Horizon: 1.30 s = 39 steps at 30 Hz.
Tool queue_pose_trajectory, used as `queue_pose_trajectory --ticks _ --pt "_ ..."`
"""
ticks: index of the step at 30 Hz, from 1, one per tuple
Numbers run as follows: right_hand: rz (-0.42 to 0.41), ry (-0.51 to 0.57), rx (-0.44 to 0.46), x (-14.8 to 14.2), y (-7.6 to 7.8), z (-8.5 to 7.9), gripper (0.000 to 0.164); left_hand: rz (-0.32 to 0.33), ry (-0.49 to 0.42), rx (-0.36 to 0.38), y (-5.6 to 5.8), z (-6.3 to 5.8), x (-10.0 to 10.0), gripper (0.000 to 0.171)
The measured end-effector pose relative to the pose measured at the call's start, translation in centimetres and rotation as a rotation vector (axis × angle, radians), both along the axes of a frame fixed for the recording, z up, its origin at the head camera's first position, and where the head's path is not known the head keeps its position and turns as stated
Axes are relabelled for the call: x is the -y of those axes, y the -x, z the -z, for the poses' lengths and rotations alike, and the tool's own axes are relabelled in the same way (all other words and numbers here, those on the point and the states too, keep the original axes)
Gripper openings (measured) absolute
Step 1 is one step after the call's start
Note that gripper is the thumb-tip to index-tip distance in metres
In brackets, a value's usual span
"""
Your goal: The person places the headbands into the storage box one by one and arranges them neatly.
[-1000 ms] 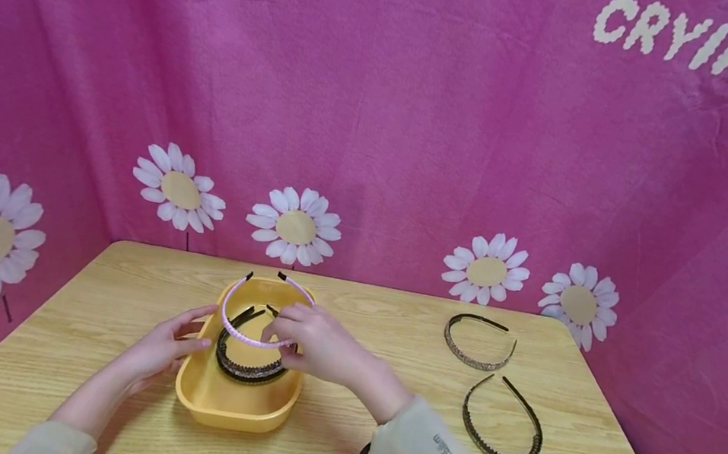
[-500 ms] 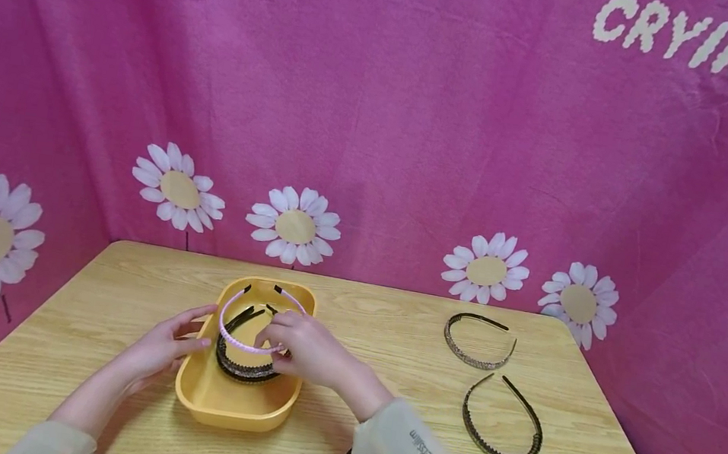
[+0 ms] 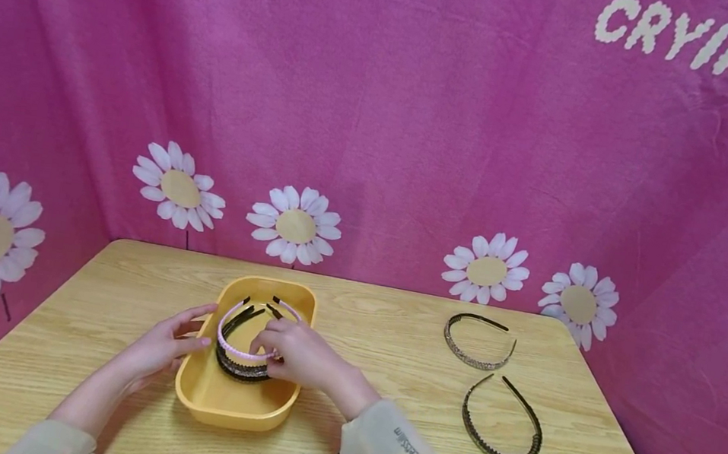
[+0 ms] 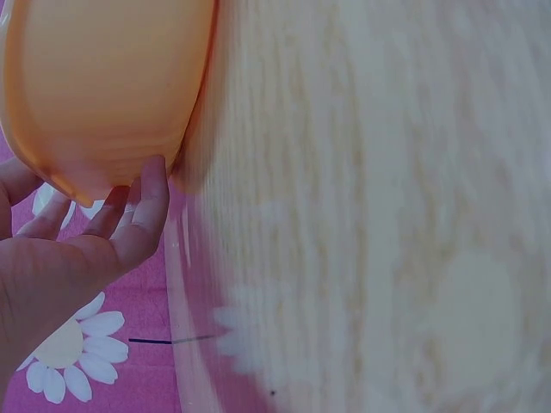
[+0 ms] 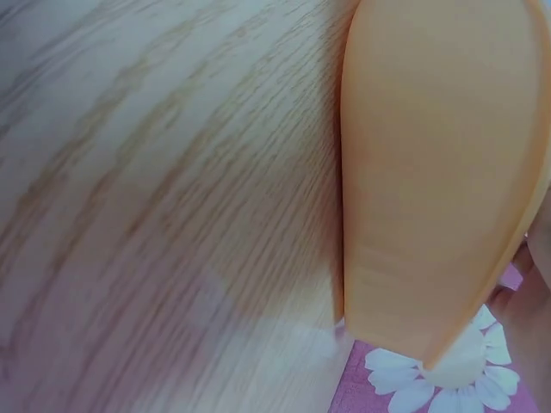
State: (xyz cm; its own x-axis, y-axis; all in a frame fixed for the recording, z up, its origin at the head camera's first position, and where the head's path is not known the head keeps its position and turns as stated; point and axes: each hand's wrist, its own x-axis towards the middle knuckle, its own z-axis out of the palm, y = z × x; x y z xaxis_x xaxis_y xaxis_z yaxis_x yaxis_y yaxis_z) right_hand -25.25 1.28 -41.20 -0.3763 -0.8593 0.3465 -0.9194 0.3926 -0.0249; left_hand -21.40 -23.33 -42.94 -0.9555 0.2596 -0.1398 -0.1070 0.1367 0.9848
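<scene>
In the head view, my right hand [image 3: 300, 353] pinches a lilac headband [image 3: 242, 354] by its right side, low inside a yellow plastic bin [image 3: 204, 390]. Its black-tipped ends point toward the far end. Beneath it lie dark, beaded-looking headbands [image 3: 238, 370], partly covered by the hand and the lilac band. On the bin's left side, my left hand [image 3: 163, 345] holds the wall, thumb at the rim and fingers along the outside. The left wrist view shows those fingertips [image 4: 153, 172] against the outer wall. Only part of my right hand [image 5: 527, 301] shows past the rim in the right wrist view.
Two more dark headbands lie to the right on the wooden table [image 3: 381, 413]: a glittery one [image 3: 476, 363] farther back and a toothed one [image 3: 500, 453] nearer. A pink cloth [image 3: 388, 146] with daisies hangs behind and beside the table.
My right hand has lowered the lilac headband into the bin, moving slightly left and toward me, so its ends now sit below the far rim. The left hand and bin stay put.
</scene>
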Motion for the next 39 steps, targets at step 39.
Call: queue_pose_trajectory --ticks 39 --pt "0.038 -0.085 -0.017 -0.3 -0.3 -1.0 0.024 -0.002 0.002 0.003 0.1 0.2 0.0 0.064"
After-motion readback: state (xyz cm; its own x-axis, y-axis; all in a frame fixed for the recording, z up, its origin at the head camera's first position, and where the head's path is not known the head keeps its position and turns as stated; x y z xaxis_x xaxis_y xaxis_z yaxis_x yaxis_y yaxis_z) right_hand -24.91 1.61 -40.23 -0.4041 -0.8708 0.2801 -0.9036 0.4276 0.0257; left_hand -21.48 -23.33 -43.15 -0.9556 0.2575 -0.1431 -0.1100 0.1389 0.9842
